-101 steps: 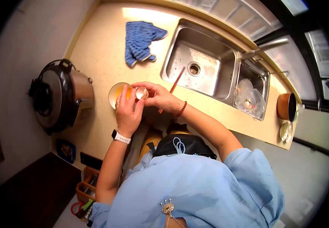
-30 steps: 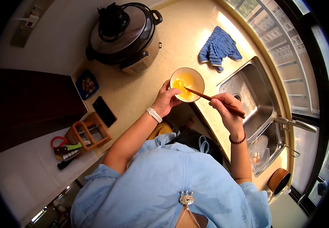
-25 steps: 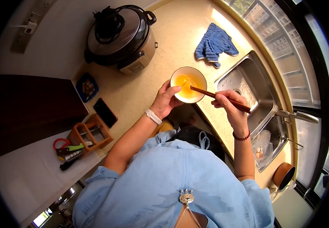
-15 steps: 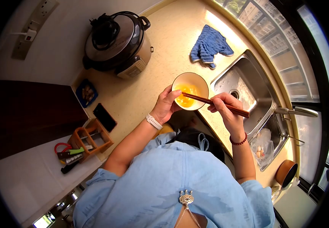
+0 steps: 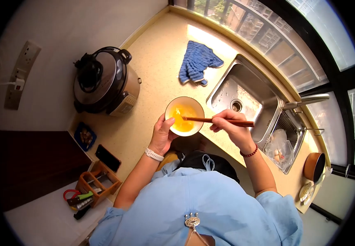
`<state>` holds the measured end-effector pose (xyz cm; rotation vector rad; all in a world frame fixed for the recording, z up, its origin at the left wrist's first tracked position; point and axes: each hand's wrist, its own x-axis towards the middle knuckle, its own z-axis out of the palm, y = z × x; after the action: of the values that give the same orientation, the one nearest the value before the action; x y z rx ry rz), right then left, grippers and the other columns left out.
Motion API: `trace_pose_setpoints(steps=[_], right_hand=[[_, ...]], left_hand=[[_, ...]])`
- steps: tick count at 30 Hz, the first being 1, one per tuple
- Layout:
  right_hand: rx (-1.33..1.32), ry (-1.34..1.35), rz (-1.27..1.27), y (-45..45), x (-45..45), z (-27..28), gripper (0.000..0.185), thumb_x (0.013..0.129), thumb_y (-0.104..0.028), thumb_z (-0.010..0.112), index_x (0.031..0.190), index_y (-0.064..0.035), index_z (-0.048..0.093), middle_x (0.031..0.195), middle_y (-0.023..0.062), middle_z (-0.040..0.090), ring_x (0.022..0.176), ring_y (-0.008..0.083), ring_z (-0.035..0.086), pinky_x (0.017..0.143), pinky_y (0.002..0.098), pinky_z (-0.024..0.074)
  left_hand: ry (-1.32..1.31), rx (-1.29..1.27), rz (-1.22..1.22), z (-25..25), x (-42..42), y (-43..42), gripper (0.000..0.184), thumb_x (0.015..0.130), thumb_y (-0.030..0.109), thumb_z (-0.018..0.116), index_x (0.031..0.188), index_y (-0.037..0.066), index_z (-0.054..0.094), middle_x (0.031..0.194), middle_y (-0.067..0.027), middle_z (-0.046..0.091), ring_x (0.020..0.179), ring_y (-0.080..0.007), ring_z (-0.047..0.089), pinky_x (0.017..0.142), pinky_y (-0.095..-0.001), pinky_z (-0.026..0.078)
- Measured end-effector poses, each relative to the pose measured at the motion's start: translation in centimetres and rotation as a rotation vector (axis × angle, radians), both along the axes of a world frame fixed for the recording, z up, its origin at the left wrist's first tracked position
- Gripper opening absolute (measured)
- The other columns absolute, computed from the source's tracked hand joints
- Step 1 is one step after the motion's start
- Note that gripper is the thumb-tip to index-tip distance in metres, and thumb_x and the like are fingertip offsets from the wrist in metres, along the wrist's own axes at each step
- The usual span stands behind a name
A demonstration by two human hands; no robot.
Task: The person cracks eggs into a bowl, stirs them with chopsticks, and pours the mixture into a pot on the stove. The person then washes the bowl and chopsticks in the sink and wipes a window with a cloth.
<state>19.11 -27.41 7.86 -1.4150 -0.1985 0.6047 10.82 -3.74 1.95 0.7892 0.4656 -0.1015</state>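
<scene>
My left hand [image 5: 163,130] is closed around the left side of a white bowl [image 5: 198,111], its thumb over the rim. Yellow beaten egg [image 5: 180,122] lies in the bottom of the bowl. A pair of brown chopsticks [image 5: 204,119] is gripped in my right hand [image 5: 231,129], just right of the bowl. Their tips reach into the egg and their thick ends point right, towards the sink. The bowl is held up in front of my body, near the counter's front edge.
A stainless sink [image 5: 263,112] lies to the right, with a plastic bag of eggs [image 5: 278,149] in its rack side. A blue cloth [image 5: 198,61] rests behind the bowl. An electric pressure cooker [image 5: 105,82], a phone [image 5: 108,158] and a wooden utensil holder [image 5: 99,180] stand left.
The view has shifted, so the counter things sit lower in it. Both hands keep hold of the bowl and chopsticks; the chopsticks now lie more level, and the egg's surface has changed.
</scene>
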Motion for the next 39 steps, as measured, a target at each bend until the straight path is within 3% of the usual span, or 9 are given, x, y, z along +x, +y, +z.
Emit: trace_pose_setpoints(steps=[5,8,11,16,18,24,27,30,39], right_hand=[[0.021,-0.056,-0.269,-0.4,0.4,0.7,0.015,0.089,-0.011,0.070,0.093,0.0031,0.067,0.077,0.0074,0.069,0.070,0.0114,0.067,0.065,0.0234,0.0558],[0.003,-0.079,0.039,-0.4,-1.1,0.7,0.013,0.089,-0.010,0.069,0.092,0.0020,0.067,0.075,0.0065,0.068,0.066,0.0093,0.065,0.061,0.0214,0.0534],[0.094,-0.039,-0.309,-1.2,-0.4,0.8,0.012,0.089,-0.010,0.070,0.090,0.0021,0.068,0.073,0.0052,0.068,0.066,0.0084,0.064,0.060,0.0209,0.0524],[0.093,-0.104,0.003,-2.6,-1.4,0.9,0.014,0.089,-0.011,0.071,0.090,0.0030,0.068,0.076,0.0066,0.068,0.068,0.0090,0.066,0.062,0.0216,0.0551],[0.073,-0.121,-0.345,-3.5,-0.6,0.3,0.012,0.088,-0.010,0.070,0.088,0.0021,0.069,0.073,0.0046,0.068,0.065,0.0075,0.065,0.059,0.0198,0.0529],[0.088,-0.057,-0.404,-4.7,-1.6,0.9,0.015,0.089,-0.012,0.070,0.088,0.0022,0.067,0.075,0.0057,0.068,0.066,0.0098,0.066,0.059,0.0218,0.0546],[0.073,-0.008,-0.098,-5.3,-2.6,0.9,0.017,0.090,-0.014,0.070,0.089,0.0023,0.067,0.075,0.0059,0.068,0.067,0.0098,0.066,0.062,0.0224,0.0553],[0.071,-0.053,-0.376,-5.7,-2.0,1.1,0.017,0.089,-0.013,0.071,0.090,0.0034,0.068,0.076,0.0066,0.069,0.068,0.0097,0.066,0.063,0.0222,0.0553],[0.041,0.056,-0.142,-6.6,-2.3,0.7,0.014,0.088,-0.012,0.070,0.091,0.0021,0.069,0.076,0.0069,0.070,0.066,0.0090,0.067,0.060,0.0208,0.0547]], left_hand=[[0.032,-0.002,-0.028,-0.8,0.4,0.1,0.050,0.089,0.025,0.065,0.132,0.006,0.048,0.119,-0.0090,0.061,0.106,-0.0214,0.065,0.088,-0.0376,0.058],[0.000,-0.015,-0.032,-0.8,0.8,-0.5,0.050,0.089,0.026,0.064,0.132,0.007,0.047,0.121,-0.0098,0.061,0.108,-0.0224,0.064,0.089,-0.0377,0.058],[0.006,-0.032,-0.088,-1.4,1.1,-0.5,0.056,0.088,0.028,0.065,0.136,0.007,0.045,0.126,-0.0106,0.059,0.113,-0.0245,0.062,0.092,-0.0403,0.056],[-0.005,-0.024,-0.156,-1.1,1.9,-1.6,0.060,0.087,0.031,0.067,0.137,0.005,0.044,0.127,-0.0103,0.059,0.113,-0.0249,0.062,0.092,-0.0410,0.056],[0.013,-0.011,-0.162,-1.2,2.0,-2.0,0.062,0.086,0.032,0.068,0.137,0.004,0.044,0.127,-0.0104,0.059,0.114,-0.0252,0.061,0.093,-0.0414,0.056],[0.048,0.013,-0.212,-1.2,2.3,-3.1,0.062,0.085,0.034,0.069,0.135,0.006,0.046,0.125,-0.0098,0.060,0.113,-0.0246,0.062,0.092,-0.0404,0.056],[0.036,-0.011,-0.247,-0.7,2.6,-3.9,0.060,0.086,0.034,0.069,0.135,0.006,0.047,0.125,-0.0097,0.060,0.112,-0.0239,0.063,0.091,-0.0395,0.057],[0.031,0.018,-0.249,-0.6,2.6,-4.4,0.060,0.086,0.034,0.068,0.134,0.005,0.047,0.124,-0.0100,0.061,0.111,-0.0230,0.063,0.091,-0.0388,0.057],[0.012,0.016,-0.225,-0.6,2.5,-5.0,0.056,0.088,0.031,0.067,0.132,0.002,0.045,0.119,-0.0113,0.063,0.106,-0.0234,0.066,0.088,-0.0367,0.058]])
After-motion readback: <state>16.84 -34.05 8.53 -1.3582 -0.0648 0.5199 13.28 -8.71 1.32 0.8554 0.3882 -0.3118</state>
